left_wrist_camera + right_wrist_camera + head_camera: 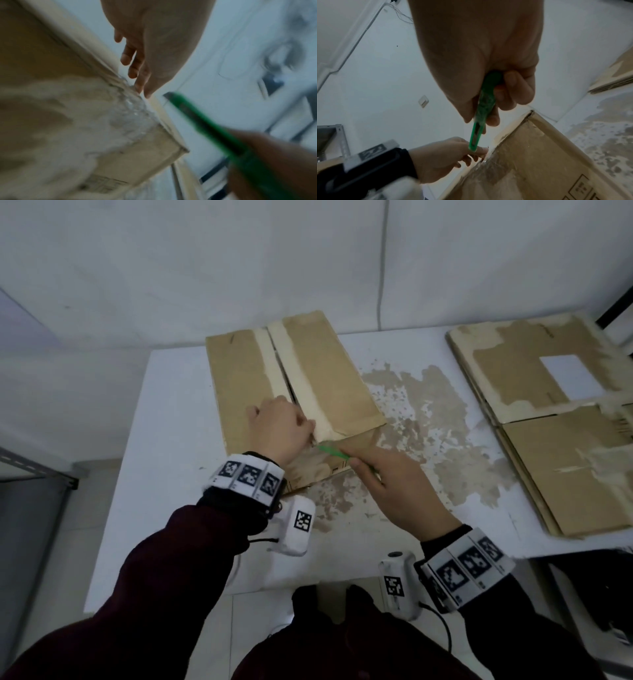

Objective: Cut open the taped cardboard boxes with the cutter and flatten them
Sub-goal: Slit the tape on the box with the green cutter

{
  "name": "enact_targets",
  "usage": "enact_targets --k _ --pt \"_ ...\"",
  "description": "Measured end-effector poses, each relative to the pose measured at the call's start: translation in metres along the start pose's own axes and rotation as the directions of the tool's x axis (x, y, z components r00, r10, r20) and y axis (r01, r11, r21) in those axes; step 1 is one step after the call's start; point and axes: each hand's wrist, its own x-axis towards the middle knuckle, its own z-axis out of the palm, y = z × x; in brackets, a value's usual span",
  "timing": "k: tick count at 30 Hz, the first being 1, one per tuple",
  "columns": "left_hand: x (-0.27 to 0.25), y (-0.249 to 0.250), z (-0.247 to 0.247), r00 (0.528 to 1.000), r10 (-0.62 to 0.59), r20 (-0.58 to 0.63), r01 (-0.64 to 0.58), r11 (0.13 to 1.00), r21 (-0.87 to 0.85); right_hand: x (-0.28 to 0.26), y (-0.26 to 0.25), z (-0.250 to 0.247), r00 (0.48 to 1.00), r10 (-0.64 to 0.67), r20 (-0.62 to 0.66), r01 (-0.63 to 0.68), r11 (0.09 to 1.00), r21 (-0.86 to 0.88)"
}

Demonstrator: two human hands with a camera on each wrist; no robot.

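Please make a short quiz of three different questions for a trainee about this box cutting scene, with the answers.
1. True or false: the right hand grips the green cutter.
2. Where is the left hand? A) on top of the cardboard box B) on the flattened boxes C) off the table
3. Fill in: the flattened boxes lie at the table's ____ side.

Key: 1 true; 2 A; 3 right.
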Motion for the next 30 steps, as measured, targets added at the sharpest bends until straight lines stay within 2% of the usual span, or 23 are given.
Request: enact_targets --k 1,3,7,11,14,17,22,25,30 --pt "0.002 -0.005 0.002 0.995 -0.085 0.047 0.091 0.980 -0.174 -0.001 0.000 0.001 1.000 -0.015 -0.006 0.014 0.999 -0.038" --pt "0.006 -0.015 0.007 0.973 -0.186 0.139 0.229 0.862 -0.452 -0.001 0.002 0.005 1.000 -0.012 -0.007 0.011 0.995 -0.097" --pt "0.007 -0.017 0.009 0.958 -0.216 0.191 0.288 0.744 -0.602 0.002 0.011 0.012 1.000 0.008 0.028 -0.007 0.998 -0.057" --pt "0.007 -0.018 0.010 0.953 -0.208 0.219 0.301 0.698 -0.649 0.005 0.011 0.022 1.000 0.021 0.003 -0.021 1.000 -0.018" --pt "0.005 -0.016 0.009 0.958 -0.207 0.200 0.288 0.694 -0.660 0.005 0.003 0.027 0.998 0.025 -0.053 -0.028 0.998 -0.055" --pt "0.004 -0.016 0.009 0.957 -0.196 0.214 0.290 0.652 -0.700 0.004 -0.004 0.032 0.997 0.045 -0.068 -0.053 0.990 -0.130" --pt "0.007 -0.013 0.009 0.947 -0.192 0.256 0.320 0.584 -0.746 0.007 -0.009 0.030 0.995 0.097 -0.033 -0.103 0.961 -0.258" --pt "0.006 -0.014 0.009 0.955 -0.172 0.241 0.296 0.563 -0.772 0.016 -0.013 0.029 0.993 0.116 0.003 -0.109 0.943 -0.315" --pt "0.005 -0.012 0.014 0.962 -0.176 0.206 0.271 0.564 -0.780 0.007 -0.014 0.027 0.994 0.093 -0.050 -0.102 0.971 -0.216"
